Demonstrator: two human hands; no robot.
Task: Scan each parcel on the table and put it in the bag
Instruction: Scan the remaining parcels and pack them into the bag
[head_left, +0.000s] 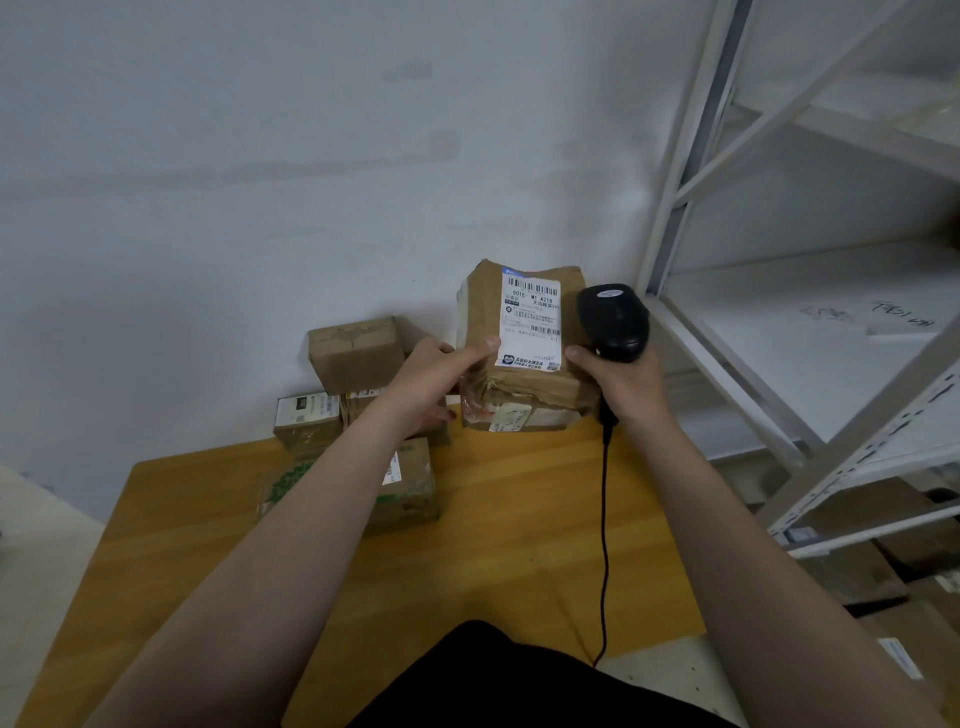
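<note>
Left hand (441, 374) holds the parcel (483, 306) by its lower left edge. The thumb is pressed on the corner of the label (531, 325) and the fingers wrap behind. The parcel is tipped up at the far edge of the table (519, 519), long axis running away from the person, label facing the camera. Can't tell if its bottom rests on the table or on something under it.

Right hand (628, 387) is wrapped round the handle of the scanner (615, 322), with the cable (604, 519) hanging down to the table's near edge. The scanner sits just beside the parcel's right edge, level with the label, touching or nearly so.

Key relation: the label lies left of the scanner head, not in front of it. The head looks to point up and away, along the parcel's side, so the beam likely misses the barcodes. Judgement: the scan step is in hand and probably not yet made. The right hand needs to draw back and swing the head left onto the label, or the left hand needs to turn the parcel face toward it. Barcodes run across the label at top and lower down, and the thumb covers neither.

More parcels (356, 353) sit stacked to the left on the table behind the left forearm, so there is plenty left to do. A shelf (779, 312) stands to the right. No bag in view, so the drop direction is unknown.
</note>
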